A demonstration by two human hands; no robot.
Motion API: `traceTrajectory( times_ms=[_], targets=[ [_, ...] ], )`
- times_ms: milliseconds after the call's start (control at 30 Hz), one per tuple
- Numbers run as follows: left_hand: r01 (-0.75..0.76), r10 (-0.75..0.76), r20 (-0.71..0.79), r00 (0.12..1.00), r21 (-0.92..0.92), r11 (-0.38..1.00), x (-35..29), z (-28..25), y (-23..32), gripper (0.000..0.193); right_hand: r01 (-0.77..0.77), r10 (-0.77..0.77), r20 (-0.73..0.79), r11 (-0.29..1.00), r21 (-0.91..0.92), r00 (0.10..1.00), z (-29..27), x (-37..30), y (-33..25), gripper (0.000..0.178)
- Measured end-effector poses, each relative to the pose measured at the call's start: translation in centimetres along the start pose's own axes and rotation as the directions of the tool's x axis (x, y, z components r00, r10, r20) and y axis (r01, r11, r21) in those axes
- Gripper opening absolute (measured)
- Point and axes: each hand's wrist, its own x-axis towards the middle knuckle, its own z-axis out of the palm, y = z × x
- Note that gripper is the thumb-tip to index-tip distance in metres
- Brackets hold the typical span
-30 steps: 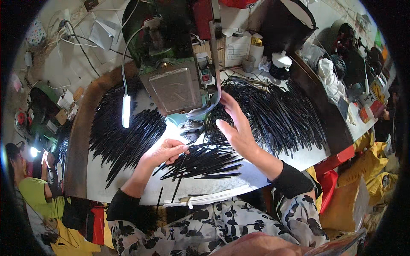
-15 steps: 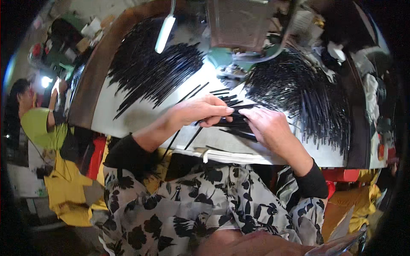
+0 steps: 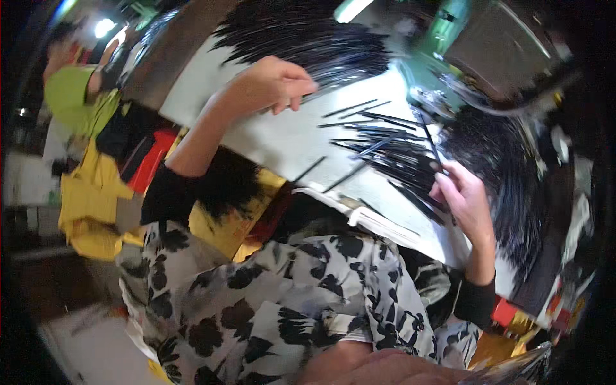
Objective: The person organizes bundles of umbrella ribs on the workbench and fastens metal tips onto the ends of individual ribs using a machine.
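Observation:
My right hand (image 3: 463, 191) pinches one thin black strip (image 3: 428, 136) between thumb and fingers; the strip points up and away toward the machine. My left hand (image 3: 273, 85) is raised at the near edge of the left pile of black strips (image 3: 308, 48), fingers curled and pressed together; whether something is in them cannot be made out. Between the hands a loose bunch of black strips (image 3: 391, 151) lies across the white tabletop (image 3: 256, 138). A denser pile of black strips (image 3: 507, 173) lies to the right, beyond my right hand.
A green machine (image 3: 410, 86) with metal parts stands at the far side under bright light. A lamp (image 3: 351, 9) hangs above. Below the table's left edge is a yellow container (image 3: 224, 224) with black strips. Another person in a green top (image 3: 67, 96) sits far left.
My hands have parted from the middle: the left has gone to the left pile, the right now has a single strip. The head view has turned and tilted.

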Motion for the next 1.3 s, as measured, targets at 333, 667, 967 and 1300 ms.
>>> traceTrajectory(
  times_ms=[333, 667, 967, 1300],
  targets=[
    [0.208, -0.119, -0.381, 0.917, 0.201, 0.957, -12.0, -8.7, -8.6, 0.026, -0.154, 0.143, 0.117, 0.984, 0.090, 0.983, 1.2, 1.7, -0.8, 0.014],
    [0.802, -0.770, -0.474, 0.427, -0.195, 0.565, -24.0, -7.7, -28.1, 0.055, -0.029, 0.010, 0.164, 0.993, 0.112, 0.986, 2.4, 3.3, -1.0, 0.015],
    [0.688, -0.786, -0.594, 0.172, -0.499, 0.528, -22.1, 1.0, -35.7, 0.070, 0.001, -0.022, 0.144, 0.989, 0.145, 0.989, 2.4, 3.5, -0.2, 0.016],
    [0.002, -0.705, -0.562, 0.433, -0.781, 0.624, -19.6, 2.9, -30.9, 0.049, 0.025, -0.055, 0.137, 0.978, 0.207, 0.989, 2.5, 3.3, 0.6, 0.016]
  ],
)
